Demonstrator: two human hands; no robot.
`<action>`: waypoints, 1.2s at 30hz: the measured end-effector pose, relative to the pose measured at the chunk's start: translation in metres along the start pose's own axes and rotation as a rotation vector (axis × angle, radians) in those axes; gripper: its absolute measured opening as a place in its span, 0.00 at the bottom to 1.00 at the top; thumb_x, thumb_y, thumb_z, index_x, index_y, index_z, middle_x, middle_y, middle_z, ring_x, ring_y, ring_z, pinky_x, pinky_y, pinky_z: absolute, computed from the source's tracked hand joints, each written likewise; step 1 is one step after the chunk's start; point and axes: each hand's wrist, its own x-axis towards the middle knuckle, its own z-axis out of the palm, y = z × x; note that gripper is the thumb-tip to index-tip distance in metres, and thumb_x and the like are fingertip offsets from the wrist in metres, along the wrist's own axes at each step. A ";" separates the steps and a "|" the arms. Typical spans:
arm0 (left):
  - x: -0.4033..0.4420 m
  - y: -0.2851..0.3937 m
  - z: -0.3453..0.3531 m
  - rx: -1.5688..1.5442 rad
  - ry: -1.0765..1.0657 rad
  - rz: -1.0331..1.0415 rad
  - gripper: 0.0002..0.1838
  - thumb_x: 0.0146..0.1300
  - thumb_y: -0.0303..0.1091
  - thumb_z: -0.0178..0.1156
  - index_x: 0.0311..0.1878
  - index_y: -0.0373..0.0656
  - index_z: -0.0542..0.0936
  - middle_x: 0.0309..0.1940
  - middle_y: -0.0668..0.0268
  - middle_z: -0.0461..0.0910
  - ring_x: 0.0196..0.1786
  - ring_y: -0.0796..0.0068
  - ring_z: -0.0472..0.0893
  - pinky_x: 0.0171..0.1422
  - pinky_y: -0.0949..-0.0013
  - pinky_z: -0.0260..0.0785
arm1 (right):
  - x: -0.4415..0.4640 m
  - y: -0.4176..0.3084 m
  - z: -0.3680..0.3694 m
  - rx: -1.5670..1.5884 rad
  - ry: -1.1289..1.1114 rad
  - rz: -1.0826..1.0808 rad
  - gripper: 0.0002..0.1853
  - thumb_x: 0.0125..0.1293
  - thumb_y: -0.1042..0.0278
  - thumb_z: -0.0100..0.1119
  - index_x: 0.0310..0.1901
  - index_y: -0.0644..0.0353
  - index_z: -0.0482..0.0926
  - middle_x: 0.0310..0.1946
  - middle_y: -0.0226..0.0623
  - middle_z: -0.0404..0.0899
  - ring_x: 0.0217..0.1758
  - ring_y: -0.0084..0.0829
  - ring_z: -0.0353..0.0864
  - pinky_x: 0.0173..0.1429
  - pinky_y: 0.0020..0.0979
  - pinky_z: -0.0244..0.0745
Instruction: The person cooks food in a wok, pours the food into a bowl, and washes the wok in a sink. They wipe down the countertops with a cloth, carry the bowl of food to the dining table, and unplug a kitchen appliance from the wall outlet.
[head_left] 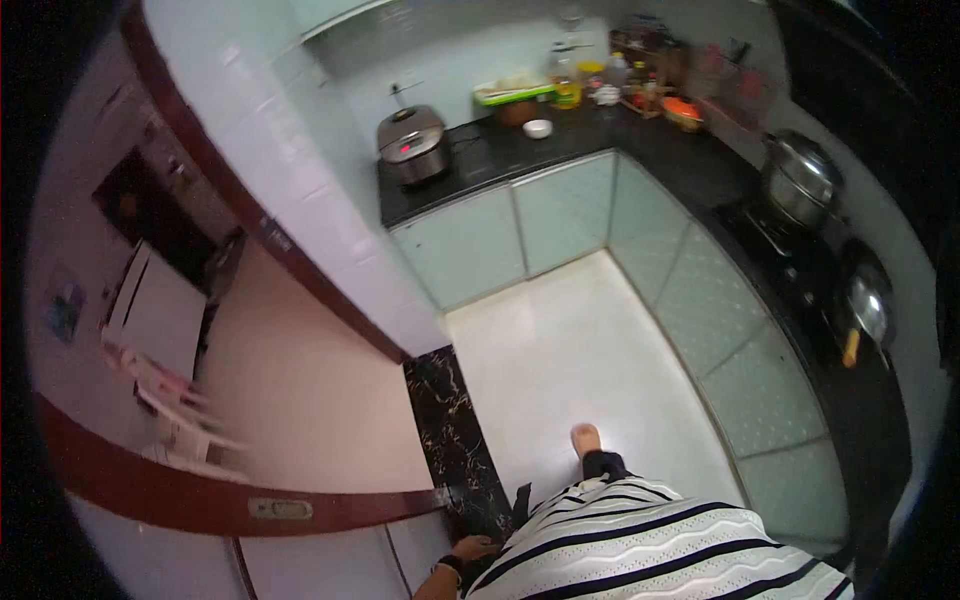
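My left hand (pixel 472 548) hangs low at the bottom of the view, beside my striped shirt (pixel 640 545). A dark band (pixel 452 566) circles its wrist. The fingers are small, blurred and partly hidden by the shirt, so their grip cannot be made out. Below the hand lies the black marbled threshold (pixel 445 410) of the doorway, and the sliding door's brown frame (pixel 350 510) with a metal recessed pull (pixel 280 509) is to its left. My right hand is out of view. One bare foot (pixel 586 438) shows on the pale kitchen floor (pixel 550 340).
A black counter (pixel 480 178) runs along the back and right. On it are a rice cooker (pixel 413 145), a white bowl (pixel 537 129), bottles (pixel 565 85), a steel pot (pixel 803 180) and a wok (pixel 868 305). A pink chair (pixel 165 385) stands in the left room.
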 end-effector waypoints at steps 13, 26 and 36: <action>0.010 0.111 -0.032 -0.607 0.475 -0.114 0.27 0.52 0.55 0.55 0.45 0.40 0.76 0.43 0.54 0.75 0.47 0.62 0.74 0.52 0.67 0.65 | 0.190 -0.469 -0.130 -0.351 -0.191 -0.667 0.17 0.55 0.57 0.58 0.41 0.60 0.75 0.35 0.36 0.79 0.38 0.30 0.77 0.43 0.30 0.72; 0.038 0.145 -0.244 -0.606 0.673 -0.011 0.26 0.56 0.51 0.54 0.50 0.40 0.73 0.48 0.54 0.73 0.51 0.63 0.72 0.56 0.66 0.63 | 0.270 -0.744 -0.086 -0.584 -0.415 -0.996 0.19 0.56 0.54 0.57 0.44 0.60 0.75 0.36 0.36 0.79 0.39 0.31 0.77 0.44 0.30 0.72; -0.016 0.094 -0.474 -0.324 0.736 0.206 0.25 0.59 0.49 0.53 0.53 0.40 0.72 0.51 0.54 0.71 0.55 0.64 0.70 0.58 0.65 0.62 | 0.148 -0.987 -0.193 -0.304 0.097 -1.197 0.10 0.55 0.61 0.60 0.24 0.59 0.78 0.22 0.33 0.79 0.26 0.22 0.76 0.32 0.28 0.71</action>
